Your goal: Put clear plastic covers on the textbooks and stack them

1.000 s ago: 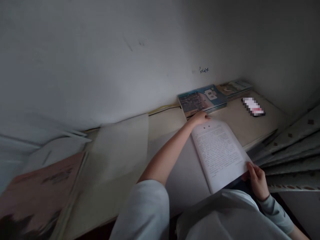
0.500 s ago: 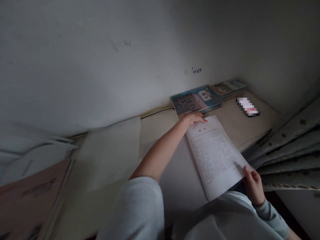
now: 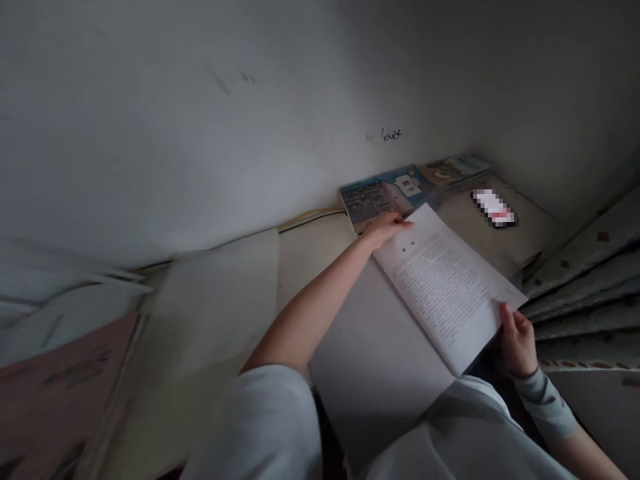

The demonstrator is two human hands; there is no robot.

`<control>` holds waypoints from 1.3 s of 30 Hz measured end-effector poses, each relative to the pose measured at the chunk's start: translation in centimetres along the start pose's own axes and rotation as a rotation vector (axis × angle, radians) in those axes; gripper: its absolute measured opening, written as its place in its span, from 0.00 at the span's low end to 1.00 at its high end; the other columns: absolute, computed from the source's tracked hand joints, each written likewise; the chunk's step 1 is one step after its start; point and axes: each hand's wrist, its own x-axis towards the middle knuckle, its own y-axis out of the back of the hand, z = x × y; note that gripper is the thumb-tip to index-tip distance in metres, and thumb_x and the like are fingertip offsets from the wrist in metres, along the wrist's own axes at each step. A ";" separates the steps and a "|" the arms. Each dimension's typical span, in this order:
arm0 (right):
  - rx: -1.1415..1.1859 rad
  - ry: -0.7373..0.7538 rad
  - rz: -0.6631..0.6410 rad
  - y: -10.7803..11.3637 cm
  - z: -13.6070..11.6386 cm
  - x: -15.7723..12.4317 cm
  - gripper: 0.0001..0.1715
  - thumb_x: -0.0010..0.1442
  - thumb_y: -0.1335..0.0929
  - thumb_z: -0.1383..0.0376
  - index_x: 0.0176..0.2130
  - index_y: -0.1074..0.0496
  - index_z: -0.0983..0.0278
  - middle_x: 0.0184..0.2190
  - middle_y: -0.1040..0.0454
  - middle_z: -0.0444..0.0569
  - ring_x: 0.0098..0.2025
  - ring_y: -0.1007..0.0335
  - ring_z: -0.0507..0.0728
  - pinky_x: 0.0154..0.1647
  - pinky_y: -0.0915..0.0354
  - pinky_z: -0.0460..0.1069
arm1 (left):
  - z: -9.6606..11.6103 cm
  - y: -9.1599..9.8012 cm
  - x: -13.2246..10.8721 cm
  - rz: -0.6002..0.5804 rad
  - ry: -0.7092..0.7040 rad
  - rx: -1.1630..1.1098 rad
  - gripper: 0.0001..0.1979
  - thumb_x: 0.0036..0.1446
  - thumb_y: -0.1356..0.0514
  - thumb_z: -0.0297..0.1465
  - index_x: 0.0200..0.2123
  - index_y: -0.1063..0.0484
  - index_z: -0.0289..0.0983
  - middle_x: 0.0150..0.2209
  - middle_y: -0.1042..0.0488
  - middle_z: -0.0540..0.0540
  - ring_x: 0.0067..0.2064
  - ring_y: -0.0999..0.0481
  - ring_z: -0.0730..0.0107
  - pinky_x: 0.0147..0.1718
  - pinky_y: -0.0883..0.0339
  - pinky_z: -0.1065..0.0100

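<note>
A white, soft-paged paper book point(image 3: 380, 360) lies opened toward the person at the near side of a pale, flat-topped table point(image 3: 533, 223), its blank left-hand page spread out and its white, densely printed right-hand page point(image 3: 440, 300) raised and tilted. The hands are well apart, both on the book: the left hand point(image 3: 387, 227) grips the top near the fold, while the right hand point(image 3: 517, 340) pinches the outer edge near the lower corner. Opening the book looks done; the printed side is not laid flat, and how many pages remain cannot be told. Against half a second ago, the printed page sits higher and farther right, its outer corner now overlapping the grey patterned curtain point(image 3: 575, 300), and the right hand has risen with it.
</note>
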 end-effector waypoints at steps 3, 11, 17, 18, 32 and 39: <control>-0.033 0.191 -0.045 -0.6 -1.8 2.2 0.24 0.55 0.33 0.46 0.25 0.33 0.63 0.20 0.35 0.42 0.23 0.43 0.51 0.24 0.45 0.47 | -0.7 1.7 -0.7 0.177 -0.101 -0.159 0.15 0.46 0.35 0.39 0.22 0.37 0.38 0.22 0.39 0.54 0.26 0.40 0.74 0.26 0.51 0.70; 0.093 0.479 -0.195 -8.0 -10.1 10.9 0.22 0.51 0.30 0.47 0.24 0.32 0.62 0.20 0.37 0.42 0.25 0.46 0.51 0.25 0.46 0.47 | -4.2 9.2 -6.1 0.543 -0.245 -0.663 0.22 0.39 0.30 0.45 0.24 0.37 0.38 0.24 0.32 0.52 0.27 0.31 0.74 0.28 0.38 0.72; 0.311 0.344 -0.503 -15.2 -12.0 14.4 0.24 0.44 0.26 0.49 0.19 0.37 0.61 0.18 0.38 0.39 0.22 0.45 0.49 0.25 0.46 0.48 | -6.8 10.8 -13.3 0.620 -0.172 -0.742 0.25 0.33 0.27 0.42 0.36 0.26 0.36 0.37 0.21 0.42 0.41 0.22 0.58 0.39 0.29 0.64; 0.332 0.314 -0.547 -16.1 -11.9 14.3 0.25 0.43 0.25 0.49 0.19 0.37 0.61 0.18 0.36 0.39 0.23 0.43 0.49 0.25 0.45 0.48 | -7.1 10.8 -14.3 0.657 -0.154 -0.746 0.25 0.34 0.27 0.41 0.36 0.25 0.36 0.37 0.20 0.42 0.42 0.22 0.57 0.40 0.29 0.64; 0.461 0.222 -0.666 -17.9 -15.1 13.7 0.22 0.39 0.24 0.48 0.22 0.28 0.61 0.22 0.28 0.41 0.25 0.37 0.50 0.27 0.39 0.48 | -9.1 10.0 -17.6 0.800 -0.033 -0.771 0.25 0.34 0.27 0.44 0.34 0.24 0.34 0.33 0.19 0.44 0.37 0.20 0.58 0.36 0.26 0.63; 0.452 0.337 -0.625 -18.1 -14.4 13.5 0.24 0.41 0.24 0.48 0.20 0.35 0.60 0.19 0.38 0.38 0.24 0.43 0.49 0.27 0.44 0.48 | -8.3 10.6 -18.4 0.732 -0.041 -0.805 0.23 0.34 0.27 0.40 0.35 0.23 0.36 0.34 0.19 0.43 0.37 0.20 0.58 0.37 0.25 0.61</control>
